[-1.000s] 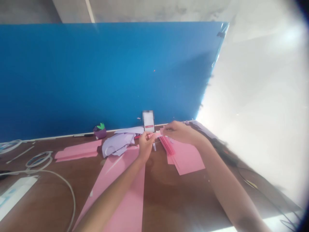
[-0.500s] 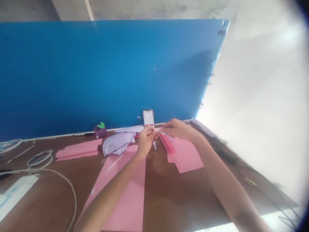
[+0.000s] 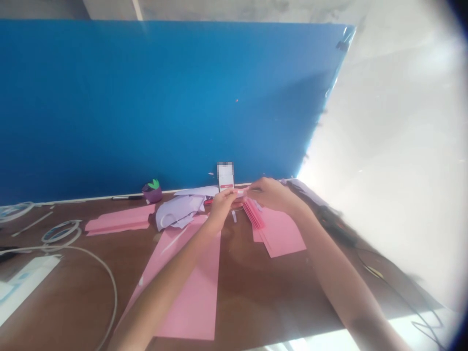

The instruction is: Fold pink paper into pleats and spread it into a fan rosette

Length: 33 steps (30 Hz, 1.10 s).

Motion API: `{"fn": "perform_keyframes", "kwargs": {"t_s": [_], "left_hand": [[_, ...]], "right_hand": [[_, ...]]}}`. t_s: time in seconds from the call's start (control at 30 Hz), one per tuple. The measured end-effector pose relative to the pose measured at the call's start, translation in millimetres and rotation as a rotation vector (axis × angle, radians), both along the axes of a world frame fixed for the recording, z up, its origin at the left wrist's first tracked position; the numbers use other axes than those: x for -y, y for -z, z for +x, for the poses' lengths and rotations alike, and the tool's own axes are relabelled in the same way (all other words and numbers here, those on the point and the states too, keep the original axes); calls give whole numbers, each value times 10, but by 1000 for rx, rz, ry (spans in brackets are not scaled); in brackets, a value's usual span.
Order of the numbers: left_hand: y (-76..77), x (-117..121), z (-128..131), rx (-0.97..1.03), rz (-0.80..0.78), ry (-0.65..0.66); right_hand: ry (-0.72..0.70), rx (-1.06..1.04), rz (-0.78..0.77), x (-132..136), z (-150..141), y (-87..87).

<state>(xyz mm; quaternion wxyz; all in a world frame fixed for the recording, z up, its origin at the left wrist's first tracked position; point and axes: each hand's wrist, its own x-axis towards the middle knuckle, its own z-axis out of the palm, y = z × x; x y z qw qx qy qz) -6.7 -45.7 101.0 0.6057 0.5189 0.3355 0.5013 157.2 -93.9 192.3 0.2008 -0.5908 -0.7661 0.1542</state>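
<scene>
Both my hands meet above the far middle of the brown table [image 3: 256, 287]. My left hand [image 3: 221, 206] and my right hand [image 3: 270, 194] pinch the top of a pleated pink paper [image 3: 253, 213], a folded fan-like strip that hangs down between them. Under it lie flat pink sheets [image 3: 283, 236]. A long pink sheet [image 3: 190, 287] lies beneath my left forearm. What exactly the fingertips hold between them is too small to tell beyond the pink folds.
A blue board [image 3: 164, 102] stands along the table's back edge. Against it lean a small white card [image 3: 225, 179] and a purple ornament [image 3: 152, 192]. Lilac paper scraps [image 3: 175, 210], another pink sheet [image 3: 120, 219], white cables [image 3: 58, 234] and a white box [image 3: 22, 285] lie left. Black cables [image 3: 383, 278] run right.
Both hands have risen slightly and moved closer together on the pleated paper. The view has tilted a little, shifting everything upward in the frame.
</scene>
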Motion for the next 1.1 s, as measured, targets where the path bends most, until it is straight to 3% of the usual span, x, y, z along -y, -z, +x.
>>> {"fn": "perform_keyframes", "kwargs": {"t_s": [0.23,0.57,0.77,1.1], "left_hand": [[-33,-43,-77,9,-93,-43],[48,-78,-105,-169,95,-169],[-39,-7,-83,-134,-11,-122],[-80,1,-96,-125,-10,-38]], "right_hand": [[-24,82,33,7,-19,31],[38,119,47,119,-46,3],[60,160,56,111,-84,18],[48,211,99,78,-88,64]]}}
